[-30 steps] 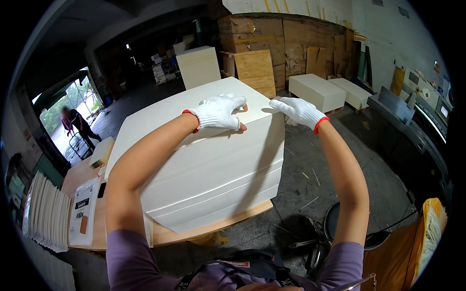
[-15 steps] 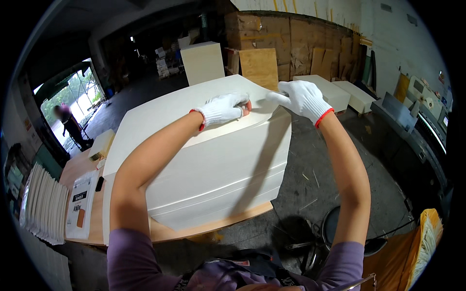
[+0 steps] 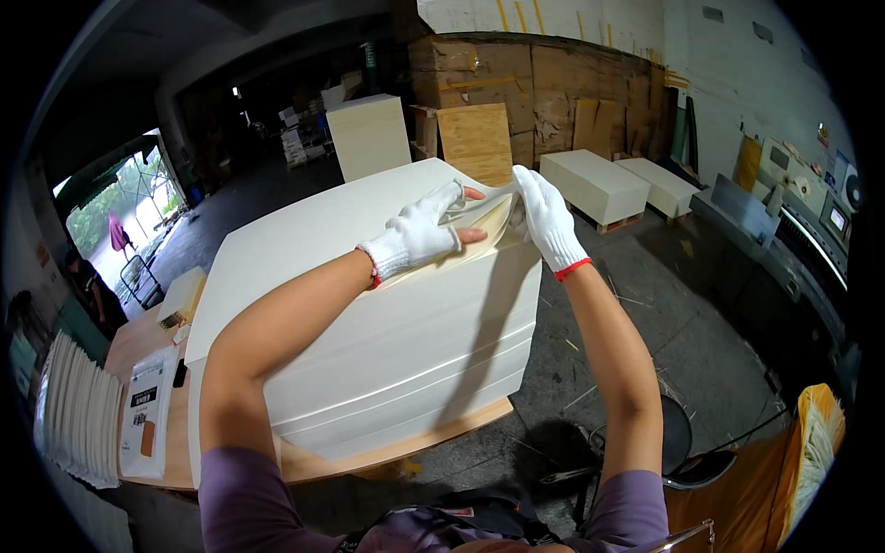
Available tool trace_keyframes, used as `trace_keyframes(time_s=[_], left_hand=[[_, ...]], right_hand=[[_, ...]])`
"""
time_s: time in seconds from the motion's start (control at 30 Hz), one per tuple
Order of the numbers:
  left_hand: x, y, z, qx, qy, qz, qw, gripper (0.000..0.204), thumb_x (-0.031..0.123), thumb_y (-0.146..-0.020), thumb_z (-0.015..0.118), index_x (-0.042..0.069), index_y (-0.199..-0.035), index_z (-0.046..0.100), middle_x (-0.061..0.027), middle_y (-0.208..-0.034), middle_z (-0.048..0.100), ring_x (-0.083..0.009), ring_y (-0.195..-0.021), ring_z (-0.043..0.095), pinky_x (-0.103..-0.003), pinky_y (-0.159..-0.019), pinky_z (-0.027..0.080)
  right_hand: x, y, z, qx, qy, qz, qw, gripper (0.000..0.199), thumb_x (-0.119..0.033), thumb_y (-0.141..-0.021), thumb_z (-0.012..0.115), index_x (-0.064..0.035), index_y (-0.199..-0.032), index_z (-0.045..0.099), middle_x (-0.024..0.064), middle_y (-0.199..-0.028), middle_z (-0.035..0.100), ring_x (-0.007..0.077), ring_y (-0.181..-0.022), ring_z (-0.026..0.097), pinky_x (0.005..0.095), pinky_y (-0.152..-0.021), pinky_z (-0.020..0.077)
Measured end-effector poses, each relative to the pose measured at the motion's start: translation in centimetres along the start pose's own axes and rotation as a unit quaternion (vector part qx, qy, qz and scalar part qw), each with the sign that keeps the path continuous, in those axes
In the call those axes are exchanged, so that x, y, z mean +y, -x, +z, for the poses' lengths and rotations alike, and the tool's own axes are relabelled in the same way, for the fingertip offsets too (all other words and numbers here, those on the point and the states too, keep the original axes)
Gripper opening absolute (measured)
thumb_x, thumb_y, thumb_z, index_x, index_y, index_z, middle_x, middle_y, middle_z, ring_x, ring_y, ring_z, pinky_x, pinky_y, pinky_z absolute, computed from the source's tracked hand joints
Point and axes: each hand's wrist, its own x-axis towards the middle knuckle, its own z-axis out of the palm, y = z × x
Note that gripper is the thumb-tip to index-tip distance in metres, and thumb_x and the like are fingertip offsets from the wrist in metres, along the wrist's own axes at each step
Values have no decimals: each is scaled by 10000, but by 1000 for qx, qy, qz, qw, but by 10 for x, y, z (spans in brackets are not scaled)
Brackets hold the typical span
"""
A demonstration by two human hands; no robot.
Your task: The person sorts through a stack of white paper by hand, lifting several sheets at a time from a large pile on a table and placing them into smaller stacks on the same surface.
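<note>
The right hand's (image 3: 550, 221) thumb blurs into curled sheets (image 3: 498, 224), so its grip cannot be told. The left hand (image 3: 415, 230), thumb and finger apart, rests on the central paper stack (image 3: 396, 350), whose corner lifts at two o'clock. From the stack, floor (image 3: 590, 313) runs along its three-o'clock edge; a stool (image 3: 676, 433) stands at four, a bundle (image 3: 78, 410) at eight.

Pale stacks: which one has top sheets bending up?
The stack under the left hand, its sheets raised beside the right hand; three stacks behind look flat.
</note>
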Motion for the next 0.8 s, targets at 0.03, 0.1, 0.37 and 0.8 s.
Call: trace_keyframes(time_s=[0.03, 0.1, 0.37, 0.8], left_hand=[[5, 2, -1, -2, -8, -6, 1000, 518, 369, -859, 760, 194, -1315, 588, -147, -1327, 627, -299, -1265, 578, -395, -1076, 444], [5, 5, -2, -5, -9, -17, 1000, 558, 382, -833, 783, 196, -1320, 583, -144, -1322, 632, -305, -1273, 574, -399, -1086, 437], [7, 7, -5, 10, -18, 2, 1000, 510, 298, -873, 735, 175, -1339, 567, -142, -1317, 635, -299, -1241, 604, -378, -1073, 452], [14, 12, 2, 15, -69, -34, 997, 371, 346, -885, 735, 148, -1185, 646, -84, -945, 706, -190, -860, 670, -331, -797, 518]], right_hand=[[1, 0, -1, 3, -1, -7, 1000, 535, -562, -1023, 469, -60, -1035, 653, 38, -700, 604, 139, -562, 566, 295, -568, 456], [-3, 4, 0, -2, -10, 15, 1000, 519, -558, -1024, 467, -72, -1012, 649, 37, -702, 606, 136, -560, 559, 295, -577, 457], [2, 3, 3, 16, 7, -16, 1000, 546, -578, -1023, 459, -59, -934, 607, 66, -725, 620, 166, -610, 590, 319, -629, 476], [11, 1, 4, 24, 52, -34, 998, 552, -558, -1025, 438, -32, -952, 590, 137, -787, 619, 270, -728, 611, 381, -729, 475]])
